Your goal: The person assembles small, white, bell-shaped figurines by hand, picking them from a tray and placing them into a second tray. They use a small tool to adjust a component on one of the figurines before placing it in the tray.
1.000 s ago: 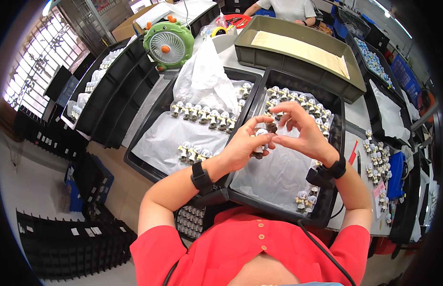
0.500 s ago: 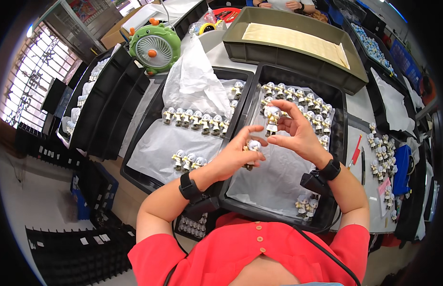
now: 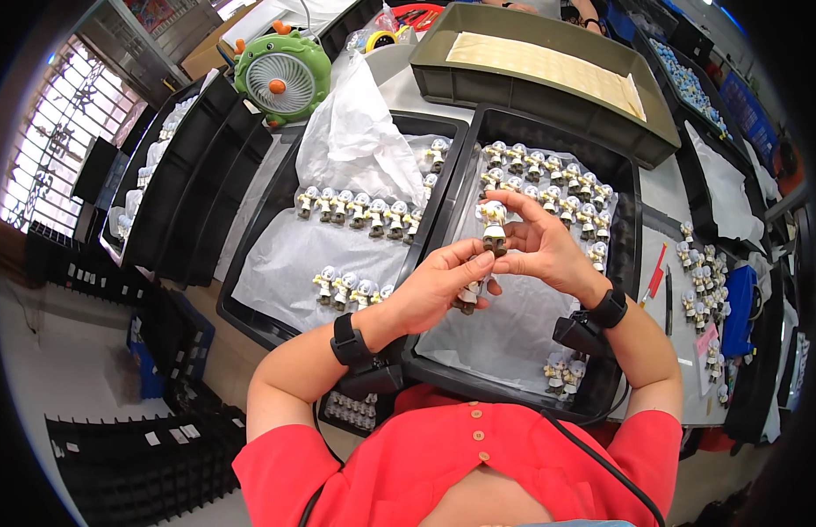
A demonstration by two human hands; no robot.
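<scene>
A small figurine [image 3: 493,221] with pale hair, a white-and-yellow outfit and a dark base is upright in my right hand [image 3: 553,250], gripped between thumb and fingers. My left hand [image 3: 432,288] has its thumb and forefinger at the base of that figurine. Lower in the same left hand, a second figurine [image 3: 467,299] is held against the fingers, partly covered by them. Both hands are above the right black tray [image 3: 638,206], which is lined with white paper. Rows of like figurines [image 3: 553,171] stand at its far end, and a few more [image 3: 566,373] at its near right corner.
To the left, another black tray [image 3: 250,255] holds rows of figurines and crumpled white paper [image 3: 359,132]. Behind are a green fan [image 3: 280,75] and a large olive bin [image 3: 539,92]. Loose figurines [image 3: 706,281] and a red-handled tool [image 3: 658,272] lie on the right. Another person's hand shows at the far edge.
My hands have come together: the left thumb and forefinger now meet the base of the right hand's figurine. The left hand's own figurine has dropped lower among its fingers.
</scene>
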